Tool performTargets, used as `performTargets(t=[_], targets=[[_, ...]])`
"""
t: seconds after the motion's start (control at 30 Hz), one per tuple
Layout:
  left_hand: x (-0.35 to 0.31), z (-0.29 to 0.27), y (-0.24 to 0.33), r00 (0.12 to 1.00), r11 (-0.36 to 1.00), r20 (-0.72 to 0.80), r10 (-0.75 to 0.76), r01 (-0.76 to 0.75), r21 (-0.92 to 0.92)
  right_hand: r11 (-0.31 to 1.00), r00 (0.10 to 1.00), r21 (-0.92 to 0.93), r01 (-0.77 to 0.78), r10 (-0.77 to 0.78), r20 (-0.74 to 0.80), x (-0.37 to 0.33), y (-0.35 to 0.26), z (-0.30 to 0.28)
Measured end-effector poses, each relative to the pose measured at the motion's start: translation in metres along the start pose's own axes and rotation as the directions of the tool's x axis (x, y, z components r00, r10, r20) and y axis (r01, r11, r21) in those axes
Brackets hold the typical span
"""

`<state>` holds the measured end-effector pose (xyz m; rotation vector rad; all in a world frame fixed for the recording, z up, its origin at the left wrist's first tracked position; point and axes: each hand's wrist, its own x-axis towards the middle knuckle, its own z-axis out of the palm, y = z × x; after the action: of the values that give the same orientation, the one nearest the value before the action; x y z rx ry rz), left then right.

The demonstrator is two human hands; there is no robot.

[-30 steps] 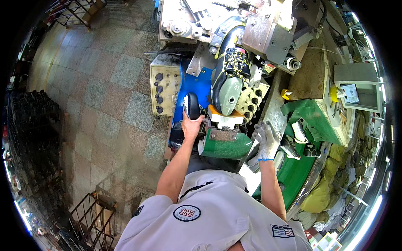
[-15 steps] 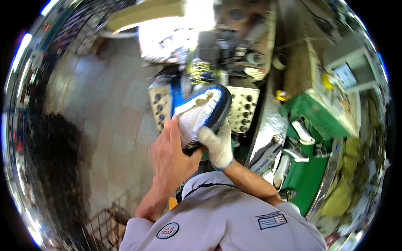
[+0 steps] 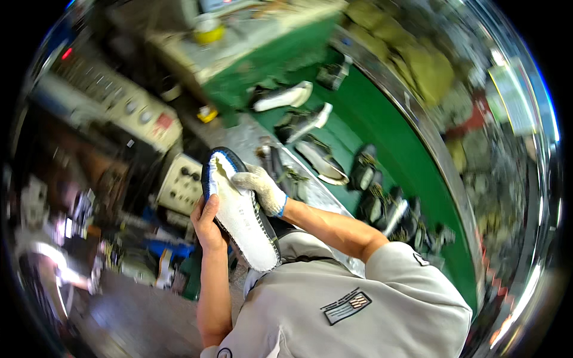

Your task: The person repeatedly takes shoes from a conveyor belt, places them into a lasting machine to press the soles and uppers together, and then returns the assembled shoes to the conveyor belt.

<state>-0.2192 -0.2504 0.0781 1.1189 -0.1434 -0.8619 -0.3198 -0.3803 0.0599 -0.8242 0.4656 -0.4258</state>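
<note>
Between my hands is a dark shoe upper [image 3: 242,218], its white insole side facing up and blue edging round the toe. My bare left hand [image 3: 208,225] grips it along its left edge, with the thumb lying over the rim. On the other side my right hand [image 3: 261,187], in a white knit glove, holds it near the toe, thumb on the white underside. The fingers beneath the shoe are hidden. Its toe points away from me and the heel end lies close to my shirt.
On my right runs a green conveyor [image 3: 388,152] carrying several dark shoe uppers [image 3: 322,158]. A metal ledge [image 3: 319,194] borders its near side. A cream machine panel with knobs [image 3: 181,184] stands left of the shoe. Farther off is a green-sided bench [image 3: 256,62] with a yellow container [image 3: 208,30].
I have turned right, from the machine toward the green conveyor. The shoe upper has come along in both hands and now shows its full white underside.
</note>
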Motion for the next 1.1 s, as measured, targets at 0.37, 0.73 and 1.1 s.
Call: performTargets(t=[0.37, 0.73, 1.1], targets=[[0.044, 0.047, -0.117, 0.907, 0.735, 0.173, -0.385, 0.187, 0.652, 0.512, 0.545, -0.393, -0.764, 0.186, -0.818, -0.108, -0.144, -0.361], [0.055, 0.041, -0.134, 0.920, 0.623, -0.049, -0.389, 0.302, 0.722, 0.727, 0.440, -0.328, -0.603, -0.040, -0.897, 0.119, 0.008, -0.456], [0.033, -0.015, -0.114, 0.914, 0.693, -0.144, -0.379, 0.384, 0.610, 0.945, 0.786, 0.242, 0.222, -0.026, -0.618, 0.149, 0.018, -0.409]])
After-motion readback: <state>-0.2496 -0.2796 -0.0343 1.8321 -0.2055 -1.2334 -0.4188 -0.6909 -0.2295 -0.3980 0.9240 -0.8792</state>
